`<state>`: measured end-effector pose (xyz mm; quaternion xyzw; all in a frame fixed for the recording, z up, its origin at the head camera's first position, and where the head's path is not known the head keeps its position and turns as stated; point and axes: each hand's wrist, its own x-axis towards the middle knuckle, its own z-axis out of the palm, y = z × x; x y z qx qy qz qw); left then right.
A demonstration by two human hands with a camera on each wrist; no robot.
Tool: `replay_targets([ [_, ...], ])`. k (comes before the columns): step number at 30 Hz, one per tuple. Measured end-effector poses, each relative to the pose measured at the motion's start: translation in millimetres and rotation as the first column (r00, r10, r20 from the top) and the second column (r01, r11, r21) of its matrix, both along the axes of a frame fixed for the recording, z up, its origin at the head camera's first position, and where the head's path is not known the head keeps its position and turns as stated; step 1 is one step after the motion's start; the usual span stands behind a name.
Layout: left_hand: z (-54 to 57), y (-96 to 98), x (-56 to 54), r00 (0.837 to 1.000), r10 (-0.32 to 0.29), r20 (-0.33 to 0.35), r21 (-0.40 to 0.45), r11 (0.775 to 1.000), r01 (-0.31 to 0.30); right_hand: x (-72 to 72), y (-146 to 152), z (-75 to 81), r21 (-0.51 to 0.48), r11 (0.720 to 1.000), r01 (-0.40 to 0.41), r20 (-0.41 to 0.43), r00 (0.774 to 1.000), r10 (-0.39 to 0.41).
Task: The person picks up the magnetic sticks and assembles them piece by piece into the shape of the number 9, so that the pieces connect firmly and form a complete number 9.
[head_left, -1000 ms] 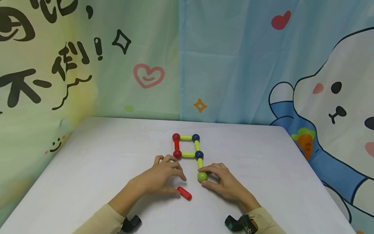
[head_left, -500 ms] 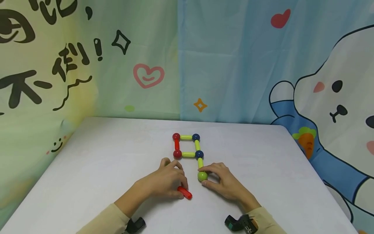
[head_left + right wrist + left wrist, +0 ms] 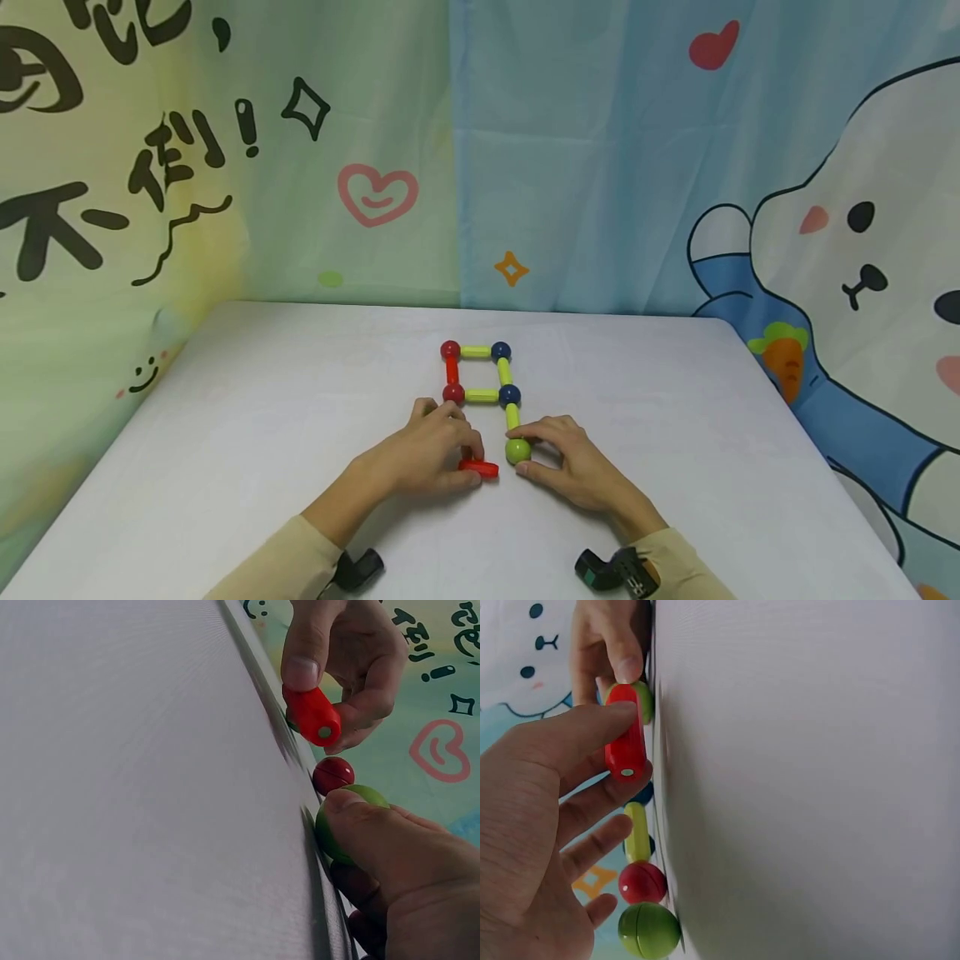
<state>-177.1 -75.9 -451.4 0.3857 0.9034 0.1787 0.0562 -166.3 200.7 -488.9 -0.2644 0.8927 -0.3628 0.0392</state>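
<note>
My left hand [image 3: 426,454] pinches a red magnetic rod [image 3: 483,469] between thumb and fingers; a small metal tip shows at its end [image 3: 324,732]. My right hand [image 3: 566,461] holds a green ball [image 3: 517,451] between thumb and fingers. From that ball a yellow-green rod [image 3: 512,414] runs back to a dark blue ball [image 3: 509,395]. This is the near right corner of a square of balls and rods, whose left side is a red rod [image 3: 452,372]. The held red rod points towards the green ball, with a small gap between them.
Another green ball [image 3: 649,931] sits beyond the left hand, near a red ball [image 3: 642,883]; in the head view the hand hides it. Everything lies on a white table [image 3: 300,375]. A printed curtain [image 3: 570,150] hangs behind the table.
My left hand has closed its fingers on the red rod, turned it nearly sideways and brought it back and right towards the held green ball. The right hand has stayed in place.
</note>
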Motion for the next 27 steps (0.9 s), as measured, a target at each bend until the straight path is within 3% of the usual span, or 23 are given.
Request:
replay_targets([
  [16,-8.1,9.6,-12.5,0.998,0.067,-0.005,0.015,0.998,-0.067,0.0,-2.4,-1.2,-0.002,1.0,0.01,-0.024,1.0,-0.01],
  [27,-6.5,10.8,-11.4,0.997,0.074,-0.017,0.03,0.997,-0.074,0.2,-6.9,3.1,0.02,1.0,0.019,-0.035,0.999,-0.018],
])
